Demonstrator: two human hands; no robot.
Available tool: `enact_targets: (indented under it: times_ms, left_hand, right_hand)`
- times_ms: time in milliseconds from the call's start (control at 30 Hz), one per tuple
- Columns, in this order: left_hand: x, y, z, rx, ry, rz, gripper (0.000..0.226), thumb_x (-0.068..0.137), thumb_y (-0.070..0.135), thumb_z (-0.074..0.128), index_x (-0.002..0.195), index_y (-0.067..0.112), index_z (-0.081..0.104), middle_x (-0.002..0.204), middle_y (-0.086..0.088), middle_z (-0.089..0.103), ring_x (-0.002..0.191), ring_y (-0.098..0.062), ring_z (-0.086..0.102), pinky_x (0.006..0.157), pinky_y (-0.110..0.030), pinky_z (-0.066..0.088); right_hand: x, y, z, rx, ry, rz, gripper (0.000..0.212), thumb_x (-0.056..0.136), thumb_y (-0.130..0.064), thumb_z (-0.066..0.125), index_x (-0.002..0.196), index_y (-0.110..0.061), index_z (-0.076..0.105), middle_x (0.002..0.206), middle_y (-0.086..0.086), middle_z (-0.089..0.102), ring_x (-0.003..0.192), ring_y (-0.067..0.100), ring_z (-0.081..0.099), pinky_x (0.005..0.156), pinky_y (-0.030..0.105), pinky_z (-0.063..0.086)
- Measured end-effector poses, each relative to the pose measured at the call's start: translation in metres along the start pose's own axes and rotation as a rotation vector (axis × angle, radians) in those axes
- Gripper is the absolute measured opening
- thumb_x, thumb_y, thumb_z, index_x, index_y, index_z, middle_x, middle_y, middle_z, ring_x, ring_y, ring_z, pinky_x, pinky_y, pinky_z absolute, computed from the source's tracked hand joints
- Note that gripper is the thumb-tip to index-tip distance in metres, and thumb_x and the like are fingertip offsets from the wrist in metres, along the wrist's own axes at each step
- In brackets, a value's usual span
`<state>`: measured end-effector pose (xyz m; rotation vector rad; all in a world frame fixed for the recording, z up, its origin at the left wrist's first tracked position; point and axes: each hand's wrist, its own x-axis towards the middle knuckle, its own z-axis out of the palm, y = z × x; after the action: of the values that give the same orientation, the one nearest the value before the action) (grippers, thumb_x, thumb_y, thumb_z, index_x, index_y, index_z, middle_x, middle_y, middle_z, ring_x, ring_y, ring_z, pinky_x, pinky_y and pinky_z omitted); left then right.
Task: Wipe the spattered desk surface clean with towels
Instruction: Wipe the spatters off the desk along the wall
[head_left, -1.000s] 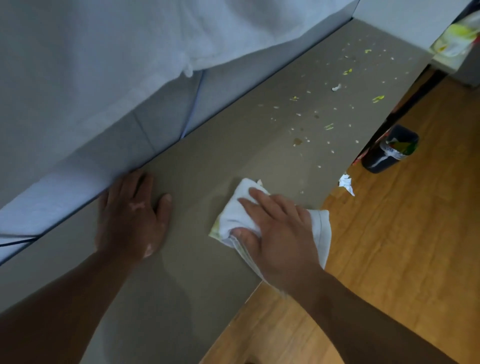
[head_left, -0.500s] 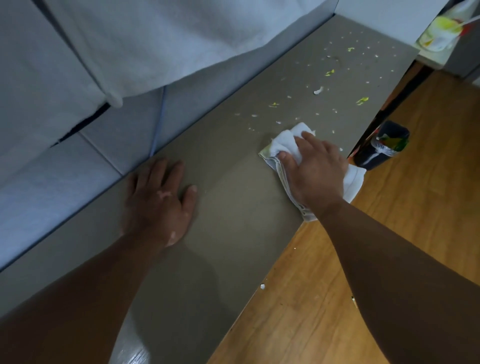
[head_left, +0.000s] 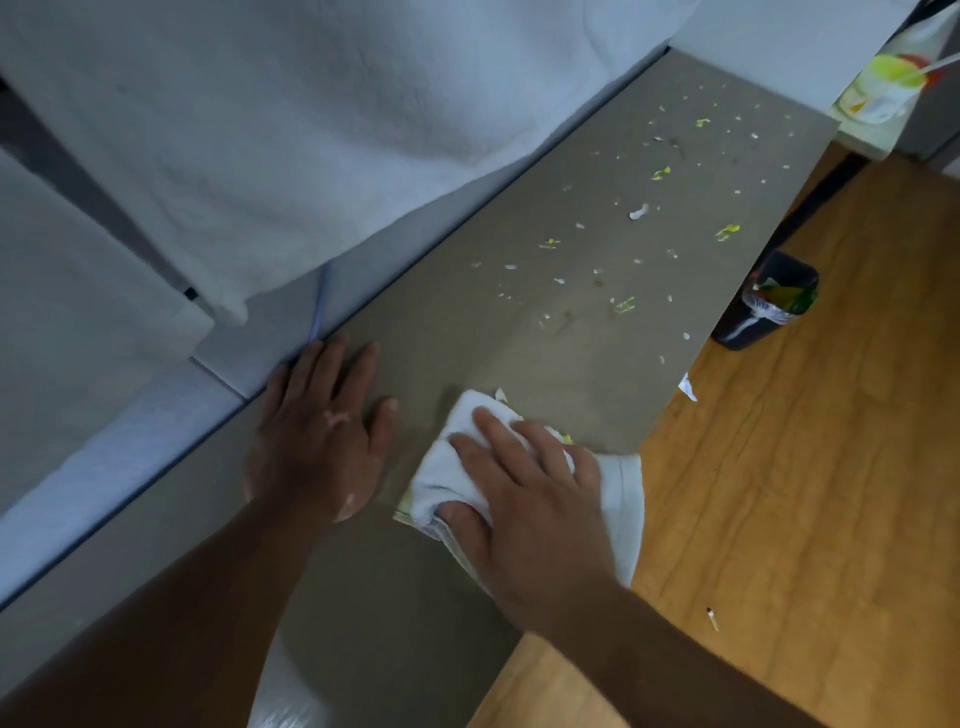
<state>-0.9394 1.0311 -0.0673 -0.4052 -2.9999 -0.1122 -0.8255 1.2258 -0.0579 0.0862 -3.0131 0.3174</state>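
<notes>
1. The grey desk (head_left: 467, 322) ran along a wall, with a white cloth (head_left: 311, 130) hanging behind it
2. The left hand (head_left: 322, 436) lay flat and spread on the desk; the right hand (head_left: 530, 499) pressed the folded towel (head_left: 447, 467) at the front edge, fingers straight
3. A dark bin (head_left: 763, 306) stood on the floor beside the desk
4. The spatters (head_left: 639, 210) lay further along, apart from the towel; a quick wipe could smear them or push bits off the edge
</notes>
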Motion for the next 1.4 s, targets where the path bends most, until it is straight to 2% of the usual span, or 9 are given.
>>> enact_targets:
  times_ms: [100,233,367,500,600,800,967,1033,1400]
  left_hand:
    - [0.001,-0.001,0.000,-0.011,0.033,0.023,0.064,0.101,0.049,0.034,0.151,0.012,0.050,0.154,-0.020,0.047,0.143,-0.041,0.041,0.118,-0.056,0.033]
    - [0.002,-0.004,0.001,-0.009,0.012,0.045,0.065,0.101,0.049,0.033,0.151,0.010,0.048,0.155,-0.020,0.046,0.143,-0.042,0.041,0.117,-0.057,0.034]
    - [0.003,-0.006,0.001,-0.022,-0.003,0.053,0.066,0.101,0.050,0.032,0.152,0.011,0.047,0.156,-0.019,0.045,0.144,-0.041,0.040,0.117,-0.056,0.033]
    - [0.003,-0.007,0.001,-0.046,-0.016,0.048,0.066,0.101,0.050,0.029,0.152,0.012,0.047,0.158,-0.017,0.044,0.145,-0.039,0.039,0.118,-0.056,0.033]
    - [0.004,-0.005,0.000,-0.066,-0.032,0.024,0.066,0.100,0.049,0.026,0.153,0.015,0.046,0.159,-0.014,0.042,0.146,-0.037,0.037,0.119,-0.054,0.031]
    - [0.009,-0.002,-0.004,-0.075,-0.006,0.026,0.060,0.100,0.041,0.032,0.150,0.013,0.048,0.155,-0.013,0.046,0.141,-0.035,0.040,0.116,-0.051,0.034]
    - [0.011,-0.002,0.001,-0.086,0.037,0.030,0.056,0.102,0.039,0.036,0.148,0.011,0.051,0.152,-0.015,0.049,0.139,-0.037,0.044,0.114,-0.053,0.037]
    - [0.011,-0.003,0.004,-0.087,0.061,0.036,0.055,0.102,0.038,0.039,0.148,0.010,0.052,0.153,-0.016,0.049,0.139,-0.038,0.045,0.114,-0.053,0.037]
    - [0.012,-0.001,0.004,-0.068,0.035,-0.042,0.059,0.102,0.044,0.034,0.151,0.014,0.048,0.154,-0.012,0.049,0.140,-0.035,0.043,0.118,-0.051,0.037]
  right_hand:
    - [0.030,0.030,-0.003,0.027,-0.032,-0.054,0.054,0.096,-0.063,0.042,0.142,-0.039,0.055,0.157,-0.012,0.047,0.136,0.022,0.048,0.104,0.054,0.043]
    - [0.083,0.067,-0.007,0.004,-0.038,0.139,0.062,0.097,-0.067,0.033,0.149,-0.038,0.049,0.161,-0.011,0.041,0.142,0.024,0.040,0.109,0.053,0.037]
    - [0.116,0.088,-0.008,0.024,-0.007,0.411,0.057,0.104,-0.061,0.036,0.152,-0.033,0.044,0.166,-0.010,0.033,0.148,0.027,0.030,0.113,0.052,0.028]
    - [0.109,0.066,-0.001,-0.043,0.072,0.515,0.053,0.102,-0.057,0.036,0.142,-0.026,0.051,0.157,-0.002,0.045,0.136,0.033,0.042,0.105,0.052,0.035]
    - [0.081,0.040,-0.003,-0.039,0.079,0.471,0.058,0.099,-0.058,0.029,0.142,-0.025,0.050,0.156,-0.001,0.047,0.133,0.033,0.045,0.101,0.054,0.039]
    - [0.022,-0.009,0.002,-0.026,-0.009,0.222,0.052,0.100,-0.058,0.040,0.145,-0.034,0.051,0.161,-0.007,0.043,0.142,0.029,0.042,0.108,0.057,0.037]
    - [0.048,0.028,-0.003,0.018,-0.082,-0.096,0.052,0.100,-0.062,0.042,0.145,-0.038,0.050,0.160,-0.012,0.043,0.141,0.023,0.042,0.107,0.054,0.039]
    - [0.072,0.048,-0.004,0.044,-0.097,-0.148,0.052,0.100,-0.062,0.040,0.147,-0.039,0.049,0.160,-0.012,0.042,0.142,0.020,0.040,0.108,0.053,0.036]
    - [0.196,0.135,-0.004,0.034,0.035,0.245,0.054,0.104,-0.058,0.041,0.148,-0.028,0.051,0.162,-0.004,0.042,0.143,0.032,0.039,0.109,0.052,0.035]
